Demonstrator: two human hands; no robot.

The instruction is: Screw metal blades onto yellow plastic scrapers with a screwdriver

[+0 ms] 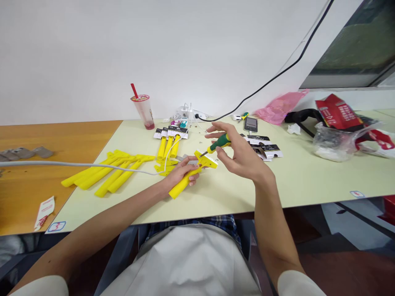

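Observation:
My left hand [182, 172] is closed around a yellow scraper [182, 187], near where its handle meets the wide head. The head points away from me and to the right. In my right hand [239, 158] is a green and yellow screwdriver [221, 142], gripped by thumb and finger while other fingers stretch out. Its tip meets the scraper's head, or comes very close to it. Just beyond my left hand lie yellow flat parts [165, 168]. Several yellow scraper handles [119, 174] are piled to the left.
Carded yellow scrapers [169, 146] lie behind my left hand, and black-and-white cards [265, 148] to the right. A drink cup [144, 113] with a red straw stands at the back. A white cable [92, 165] crosses the left side. Plastic bags [333, 144] and a phone [250, 124] rest further right.

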